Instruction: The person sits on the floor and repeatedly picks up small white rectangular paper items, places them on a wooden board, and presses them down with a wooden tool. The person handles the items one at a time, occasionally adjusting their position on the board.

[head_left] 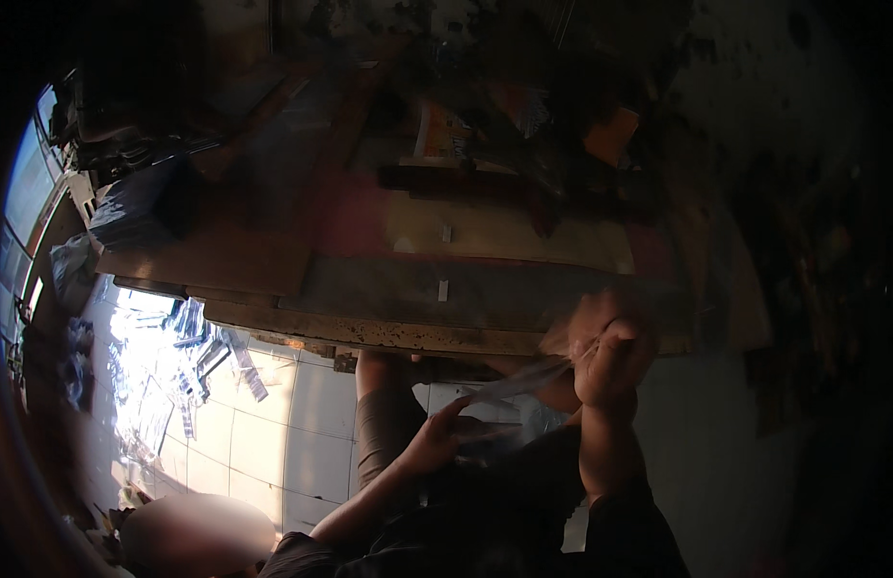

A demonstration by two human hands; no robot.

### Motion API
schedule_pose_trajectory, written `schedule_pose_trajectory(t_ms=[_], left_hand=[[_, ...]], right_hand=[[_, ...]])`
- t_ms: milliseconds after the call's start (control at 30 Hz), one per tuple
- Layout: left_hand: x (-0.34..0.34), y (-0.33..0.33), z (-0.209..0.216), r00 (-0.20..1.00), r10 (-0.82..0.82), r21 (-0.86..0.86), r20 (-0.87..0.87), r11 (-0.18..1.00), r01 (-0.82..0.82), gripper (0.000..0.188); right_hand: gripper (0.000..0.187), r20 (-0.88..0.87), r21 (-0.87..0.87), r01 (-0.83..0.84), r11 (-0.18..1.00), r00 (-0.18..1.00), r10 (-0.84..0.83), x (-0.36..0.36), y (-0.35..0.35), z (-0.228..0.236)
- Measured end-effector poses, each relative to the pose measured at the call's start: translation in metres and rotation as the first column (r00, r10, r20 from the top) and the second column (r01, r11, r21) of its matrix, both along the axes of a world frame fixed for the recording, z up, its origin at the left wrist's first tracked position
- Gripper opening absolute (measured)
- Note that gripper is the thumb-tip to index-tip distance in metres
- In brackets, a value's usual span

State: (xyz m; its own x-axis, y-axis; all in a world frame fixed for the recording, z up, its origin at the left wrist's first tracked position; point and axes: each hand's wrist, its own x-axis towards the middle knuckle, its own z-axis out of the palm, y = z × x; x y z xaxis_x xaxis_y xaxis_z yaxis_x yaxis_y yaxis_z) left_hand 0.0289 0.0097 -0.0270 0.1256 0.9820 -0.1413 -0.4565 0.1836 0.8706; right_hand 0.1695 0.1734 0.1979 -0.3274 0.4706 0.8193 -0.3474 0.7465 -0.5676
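"plastic strip (516, 382), clear and thin: where is it?"
"slung between left hand (433, 443) and right hand (605, 358), by the near edge of the counter (398, 332). the left pinches one end; the right, blurred, is folded round the other."

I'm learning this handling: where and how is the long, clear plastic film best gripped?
Probably pinch the film near both ends, left hand from the left, right hand from the right: it spans slantwise between them, long and thin.
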Motion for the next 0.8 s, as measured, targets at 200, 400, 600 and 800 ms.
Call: schedule_pose_trajectory(t_ms=[200, 400, 600, 800], left_hand=[[-0.007, -0.006, 0.057, 0.959, 0.009, 0.033, -0.284, 0.999, 0.0, 0.067], [-0.007, 0.009, 0.023, 0.915, 0.106, 0.109, -0.39, 0.992, -0.069, 0.068], [0.001, 0.033, 0.009, 0.848, 0.244, 0.25, -0.471, 0.959, -0.137, 0.068], [0.008, 0.041, 0.011, 0.836, 0.249, 0.138, -0.489, 0.968, -0.208, 0.065]], right_hand=[[0.04, -0.225, -0.003, 0.007, 1.0, 0.974, -0.007, 0.015, -0.025, 0.012], [0.033, -0.113, -0.15, -0.385, 0.911, 0.922, 0.371, 0.048, -0.061, -0.006], [0.034, -0.189, -0.554, -0.59, 0.588, 0.777, 0.601, 0.083, -0.099, -0.064], [0.046, -0.255, -0.686, -0.631, 0.362, 0.674, 0.693, 0.101, -0.123, -0.082]])
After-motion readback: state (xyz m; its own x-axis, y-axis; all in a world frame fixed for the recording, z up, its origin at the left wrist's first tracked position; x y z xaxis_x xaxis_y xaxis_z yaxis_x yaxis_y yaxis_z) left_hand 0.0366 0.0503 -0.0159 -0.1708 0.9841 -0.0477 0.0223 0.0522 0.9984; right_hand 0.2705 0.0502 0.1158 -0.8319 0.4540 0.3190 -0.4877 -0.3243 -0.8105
